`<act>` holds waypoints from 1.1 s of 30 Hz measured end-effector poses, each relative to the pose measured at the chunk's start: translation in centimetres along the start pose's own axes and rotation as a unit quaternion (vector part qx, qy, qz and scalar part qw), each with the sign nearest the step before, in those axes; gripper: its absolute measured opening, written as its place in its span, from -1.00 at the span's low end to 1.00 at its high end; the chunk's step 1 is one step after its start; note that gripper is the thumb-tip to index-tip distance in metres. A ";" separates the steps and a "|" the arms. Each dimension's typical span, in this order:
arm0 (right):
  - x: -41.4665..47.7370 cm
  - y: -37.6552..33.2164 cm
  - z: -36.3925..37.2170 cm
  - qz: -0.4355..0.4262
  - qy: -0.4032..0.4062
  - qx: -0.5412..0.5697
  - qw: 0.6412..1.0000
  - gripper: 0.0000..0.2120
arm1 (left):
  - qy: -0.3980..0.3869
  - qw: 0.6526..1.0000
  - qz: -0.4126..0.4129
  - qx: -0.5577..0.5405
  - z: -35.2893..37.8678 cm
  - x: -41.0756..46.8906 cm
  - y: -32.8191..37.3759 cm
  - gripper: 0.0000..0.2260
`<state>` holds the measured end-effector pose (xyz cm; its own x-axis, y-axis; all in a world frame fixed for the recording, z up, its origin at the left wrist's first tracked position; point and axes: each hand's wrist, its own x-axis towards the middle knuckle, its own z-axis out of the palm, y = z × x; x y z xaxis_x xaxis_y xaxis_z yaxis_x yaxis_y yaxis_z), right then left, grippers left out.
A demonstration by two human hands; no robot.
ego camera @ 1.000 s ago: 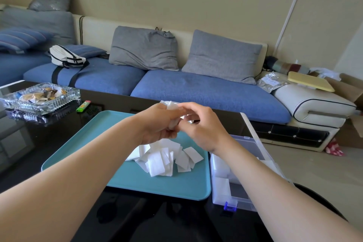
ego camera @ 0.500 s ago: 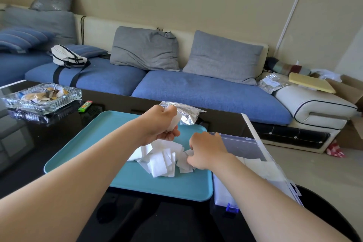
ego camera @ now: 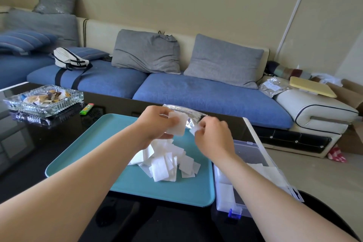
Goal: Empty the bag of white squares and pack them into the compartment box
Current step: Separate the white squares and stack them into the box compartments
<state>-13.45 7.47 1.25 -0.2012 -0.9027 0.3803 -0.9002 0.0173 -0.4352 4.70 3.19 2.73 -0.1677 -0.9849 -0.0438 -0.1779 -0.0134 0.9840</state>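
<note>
Just above the teal tray (ego camera: 88, 149), held a crinkled foil bag (ego camera: 188, 113) aloft between both grips. Had the left grip (ego camera: 157, 122) curled round the bag's near end, with one white square (ego camera: 177, 124) pressed against its fingers; had the right grip (ego camera: 212, 135) pinching a second square (ego camera: 194, 129) by its corner, just beside the bag's mouth. Found the heap of squares (ego camera: 167, 161) directly beneath both grips, on the tray, and the clear compartment box (ego camera: 255, 155) below and to the outer side of the right grip, on the dark table (ego camera: 39, 159). Judged the squares very light, thin, soft and limp, apt to cling together or flutter: best taken at an edge or corner with fingertip and thumb, one or a small stack at once. Judged the bag light, slick and crackly, best gripped at its closed end and tipped mouth down. Counted one bag, one tray, one box, two squares in hand. Could not count the heap, too overlapped, though plainly more than a dozen; could not tell how many lay in the box, only some white there.
</note>
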 end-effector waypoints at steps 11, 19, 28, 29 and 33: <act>-0.1 -2.1 -1.3 0.137 0.026 0.373 0.917 -0.87 | -0.072 0.997 0.032 -0.011 1.8 -0.8 0.7 -0.77; -0.4 -1.1 -1.4 0.145 0.040 0.339 0.929 -0.94 | -0.115 0.993 0.022 -0.025 2.5 -1.4 1.3 -0.72; -1.0 -0.4 -2.7 0.041 -0.006 0.212 0.976 -0.57 | -0.084 0.996 0.029 -0.019 3.6 -1.6 1.3 -0.73; -1.1 0.1 -3.0 -0.027 -0.035 0.164 0.985 -0.41 | -0.085 0.996 0.021 -0.021 3.8 -1.6 1.4 -0.71; -2.2 1.9 -4.3 -0.195 -0.107 -0.060 0.973 -0.20 | -0.111 0.994 -0.004 -0.013 5.0 -2.0 1.7 -0.70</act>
<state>-16.38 11.33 3.04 0.2377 -0.9194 0.3132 -0.9332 -0.3057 -0.1890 -0.16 5.99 3.61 -0.3776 -0.9220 -0.0854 -0.1556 -0.0277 0.9874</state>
